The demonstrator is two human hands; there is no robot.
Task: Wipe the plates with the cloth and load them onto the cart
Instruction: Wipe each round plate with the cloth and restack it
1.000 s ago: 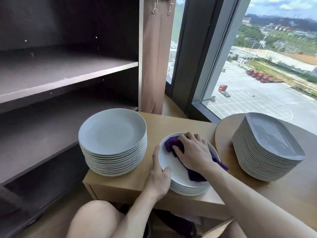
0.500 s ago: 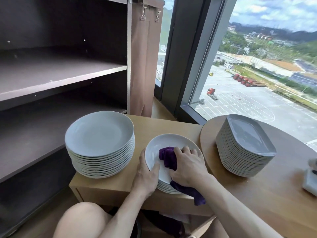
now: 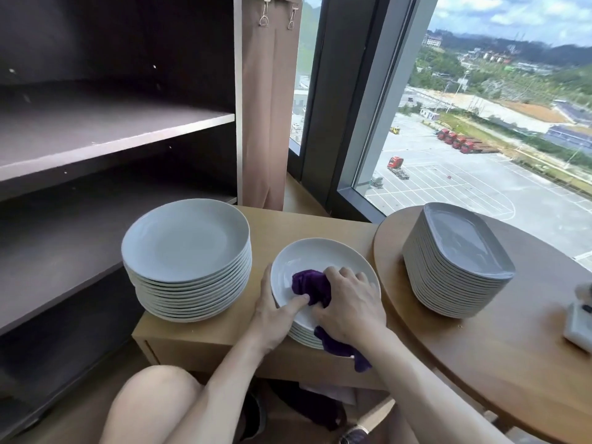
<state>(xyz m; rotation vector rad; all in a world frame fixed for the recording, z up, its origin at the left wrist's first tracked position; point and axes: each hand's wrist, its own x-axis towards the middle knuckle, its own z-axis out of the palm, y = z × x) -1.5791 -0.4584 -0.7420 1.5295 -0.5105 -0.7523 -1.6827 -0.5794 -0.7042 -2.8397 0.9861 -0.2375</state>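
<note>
A short stack of white round plates sits on a low wooden cabinet. My right hand grips a bunched purple cloth and presses it onto the top plate; the cloth's tail hangs off the front edge. My left hand holds the plate's left rim, fingers under the edge and thumb lying on its face. A taller stack of round white plates stands to the left.
A stack of grey rectangular plates rests on a round wooden table at right, with a small white object near its edge. Dark empty shelves fill the left. A window and curtain are behind. My bare knee is at the bottom.
My right hand has slid the cloth from the plate's far side toward its middle and near side. My left hand's thumb has moved further onto the plate. The camera view shifted.
</note>
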